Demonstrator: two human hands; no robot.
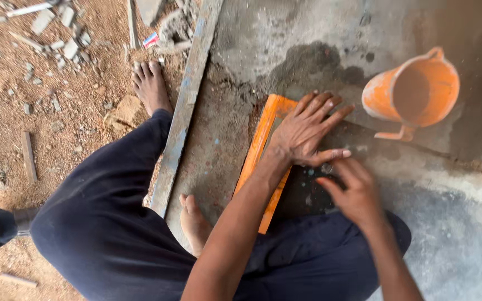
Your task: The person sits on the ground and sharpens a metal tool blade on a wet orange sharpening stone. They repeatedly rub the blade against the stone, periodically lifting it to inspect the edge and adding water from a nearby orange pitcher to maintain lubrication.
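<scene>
orange plastic: long flat float/straightedge (259, 146), centre of frame, lying on wet grey cement floor (453, 234)
long axis: runs from upper centre down toward lower centre, slight lean to the left at the bottom
left hand (307, 129): flat on the upper end of the float, palm down, fingers spread and pointing to upper right; pressing, not wrapped around anything
right hand (352, 192): just below and right of the left hand, fingers curled down toward the dark wet patch; thumb of left hand almost touching its fingertips; grip contents not visible, cannot tell if anything is pinched
nearer hand: left, already on the float; right sits off the float's right edge, on the slab side
float vs. hands: bulk of the float extends down-left from the left palm, under the left forearm
orange jug (414, 92): upper right of frame, lying tilted with mouth toward camera, handle at bottom; well apart from both hands, nothing between
grey-blue timber batten (188, 100): left of the float, roughly parallel to it, marks the edge between slab and red earth (57, 139)
bare feet: one on the earth at upper left (150, 86), one on the slab just left of the float's lower end (193, 223)
in the way: that lower foot and the dark trouser leg (107, 223) crowd the float's lower end; rubble at upper left stays clear
</scene>
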